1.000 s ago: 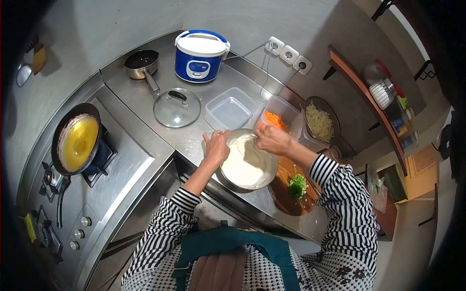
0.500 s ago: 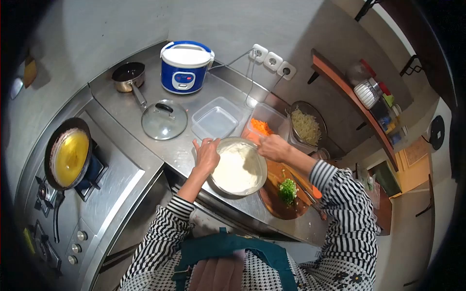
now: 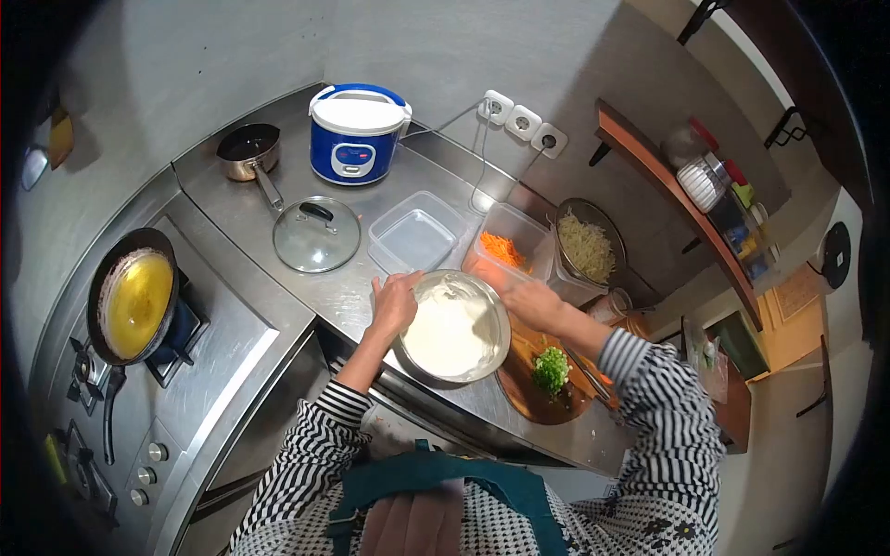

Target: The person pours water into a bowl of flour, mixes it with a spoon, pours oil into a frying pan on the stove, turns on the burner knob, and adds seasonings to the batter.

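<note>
A metal mixing bowl (image 3: pixel 502 345) of pale, creamy batter (image 3: pixel 447 332) stands near the counter's front edge. My left hand (image 3: pixel 396 304) is closed on its upper left rim. At the upper right rim is my right hand (image 3: pixel 530 304), fingers curled; what they hold is hidden. Just beyond that hand sits a clear plastic container (image 3: pixel 542 243) with shredded orange carrot (image 3: pixel 502 250). Below my right forearm, chopped green onion (image 3: pixel 552 370) lies on a round wooden board (image 3: pixel 524 394), with a knife (image 3: pixel 590 375) beside it.
A frying pan (image 3: pixel 165 315) with yellow oil (image 3: pixel 135 306) sits on the stove at left. Behind are a saucepan (image 3: pixel 248 169), a glass lid (image 3: pixel 306 246), a blue rice cooker (image 3: pixel 350 153) and a plastic tub (image 3: pixel 417 236). Pale shreds (image 3: pixel 586 248) fill a strainer at right, beneath a wooden shelf (image 3: pixel 667 190).
My right hand has shifted slightly toward me along the bowl's right side. Fresh ridges show in the batter near the far rim. My left hand stays at the bowl.
</note>
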{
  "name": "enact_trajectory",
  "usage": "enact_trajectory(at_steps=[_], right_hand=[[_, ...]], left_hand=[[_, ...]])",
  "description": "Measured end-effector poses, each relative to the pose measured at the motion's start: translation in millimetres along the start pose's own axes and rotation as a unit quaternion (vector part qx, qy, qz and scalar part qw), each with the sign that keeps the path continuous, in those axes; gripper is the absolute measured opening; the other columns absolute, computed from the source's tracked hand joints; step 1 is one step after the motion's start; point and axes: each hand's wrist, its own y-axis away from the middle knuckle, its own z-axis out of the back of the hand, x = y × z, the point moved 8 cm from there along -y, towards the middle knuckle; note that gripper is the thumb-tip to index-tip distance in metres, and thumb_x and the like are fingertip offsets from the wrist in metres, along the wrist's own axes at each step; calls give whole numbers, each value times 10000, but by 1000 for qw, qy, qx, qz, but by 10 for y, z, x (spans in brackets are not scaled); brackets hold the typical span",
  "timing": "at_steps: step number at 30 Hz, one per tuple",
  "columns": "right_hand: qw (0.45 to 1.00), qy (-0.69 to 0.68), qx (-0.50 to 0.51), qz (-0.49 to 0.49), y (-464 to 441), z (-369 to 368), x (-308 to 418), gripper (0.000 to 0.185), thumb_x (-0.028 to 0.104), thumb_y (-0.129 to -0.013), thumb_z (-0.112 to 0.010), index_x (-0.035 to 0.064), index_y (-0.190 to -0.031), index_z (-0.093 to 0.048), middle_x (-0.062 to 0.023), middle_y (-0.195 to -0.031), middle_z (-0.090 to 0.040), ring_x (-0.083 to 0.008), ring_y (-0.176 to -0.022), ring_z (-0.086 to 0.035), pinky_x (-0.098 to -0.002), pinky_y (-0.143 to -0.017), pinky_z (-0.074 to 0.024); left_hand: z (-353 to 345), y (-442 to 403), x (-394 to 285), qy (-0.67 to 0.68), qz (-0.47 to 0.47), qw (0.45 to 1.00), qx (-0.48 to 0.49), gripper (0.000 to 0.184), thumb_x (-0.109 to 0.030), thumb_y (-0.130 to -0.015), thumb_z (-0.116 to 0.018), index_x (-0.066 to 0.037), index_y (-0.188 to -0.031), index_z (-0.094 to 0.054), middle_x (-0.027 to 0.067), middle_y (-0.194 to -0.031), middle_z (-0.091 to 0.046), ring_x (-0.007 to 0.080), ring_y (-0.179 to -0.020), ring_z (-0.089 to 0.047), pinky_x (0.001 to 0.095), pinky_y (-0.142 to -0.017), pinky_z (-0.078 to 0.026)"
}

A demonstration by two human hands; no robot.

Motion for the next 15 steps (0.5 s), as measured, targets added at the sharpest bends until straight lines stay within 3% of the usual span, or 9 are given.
enact_trajectory(at_steps=[3,4,6,8,10,11,14,15], right_hand=[[993,75,-93,2,-391,39,277,83,103,-676,-538,48,-673,-601,-91,-656,-593,-200,-573,-600,-321,-482,-485],[982,125,-139,6,-373,194,565,81,108,-672,-539,51,-666,-596,-67,-647,-585,-178,-556,-591,-302,-464,-481],[979,115,-158,59,-165,345,1029,78,113,-665,-540,56,-662,-593,-44,-642,-571,-157,-542,-582,-291,-469,-481],[962,185,-131,152,214,335,1235,71,115,-671,-534,77,-658,-592,-39,-622,-553,-156,-530,-578,-294,-477,-484],[992,-9,-50,117,434,132,845,83,102,-686,-518,102,-649,-592,-41,-609,-557,-174,-558,-593,-310,-492,-484],[998,-21,38,52,438,163,641,101,107,-694,-517,118,-632,-595,-45,-608,-578,-198,-597,-610,-326,-518,-490],[997,47,-59,-16,160,-255,326,89,118,-703,-528,110,-665,-608,-55,-641,-604,-212,-622,-620,-328,-541,-497],[977,-157,-123,-80,48,-470,259,84,126,-712,-528,109,-686,-606,-53,-654,-600,-210,-633,-619,-329,-555,-501]], left_hand=[[-7,-26,21,32,1,999,6,408,57,-749,-434,-33,-1127,-557,152,-1014,-610,267,-1006,-540,375,-965,-301],[-45,-43,94,101,22,995,6,395,55,-761,-433,-19,-1131,-550,151,-1027,-607,247,-987,-553,346,-933,-335],[-196,-51,295,236,69,969,6,369,51,-787,-429,9,-1138,-537,149,-1052,-603,205,-947,-578,286,-871,-405],[-196,-60,326,220,45,974,-3,341,41,-803,-431,32,-1128,-534,148,-1047,-605,168,-939,-576,266,-831,-429],[-173,-29,308,197,32,980,-9,323,33,-811,-434,43,-1117,-537,149,-1033,-610,156,-928,-579,259,-815,-439],[-139,-21,262,181,28,983,-10,319,31,-810,-436,44,-1110,-541,150,-1022,-614,162,-921,-584,261,-818,-438],[-105,-42,167,158,18,987,-18,312,21,-796,-451,46,-1089,-553,161,-992,-622,189,-907,-597,266,-820,-436],[-105,-37,154,156,17,987,-22,311,18,-789,-458,46,-1082,-557,166,-983,-624,200,-903,-601,267,-819,-436]])
